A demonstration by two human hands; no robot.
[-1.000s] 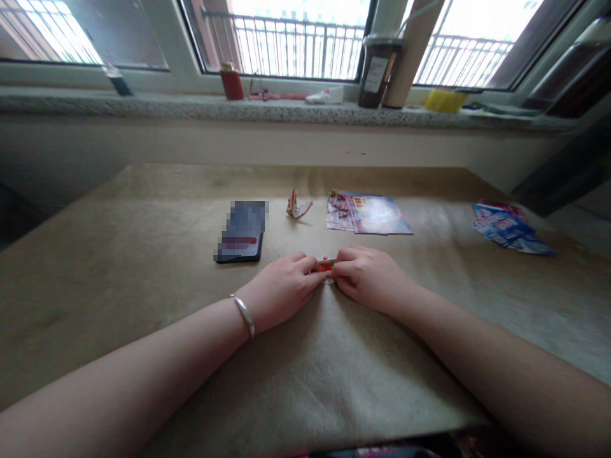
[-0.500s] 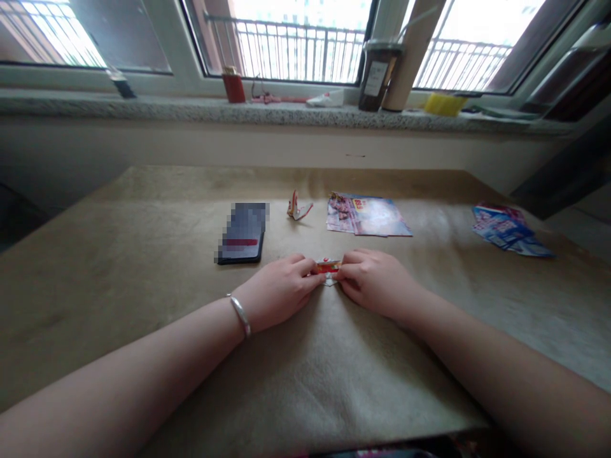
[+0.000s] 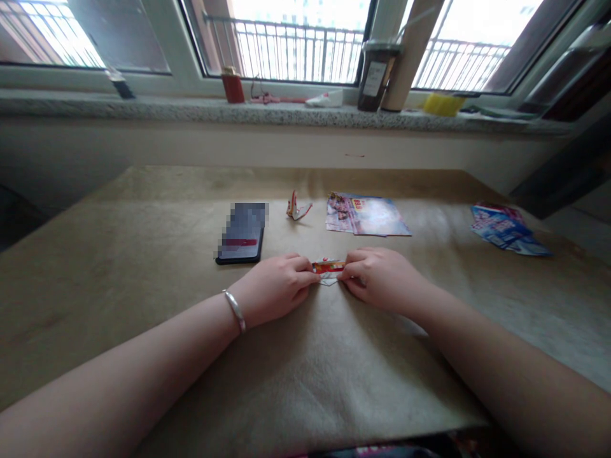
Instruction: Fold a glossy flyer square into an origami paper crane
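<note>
Both hands have drawn slightly apart since a second ago, so more of the small folded paper [image 3: 328,268] shows between them. It lies flat on the table [image 3: 143,267], a glossy strip printed red and yellow, pinched at its left end by the left hand [image 3: 274,289] and at its right end by the right hand [image 3: 382,280]. A thin metal bangle [image 3: 235,310] circles the left wrist. The tabletop is matte, tan and faintly mottled. Beyond the hands lie a dark, slab-shaped phone [image 3: 241,238], a crumpled paper scrap [image 3: 296,208] and flat glossy leaflets [image 3: 365,215]. On the speckled stone sill [image 3: 167,109] stand a red cup [image 3: 233,86] and a dark labelled jar [image 3: 375,76]; their contents cannot be told.
</note>
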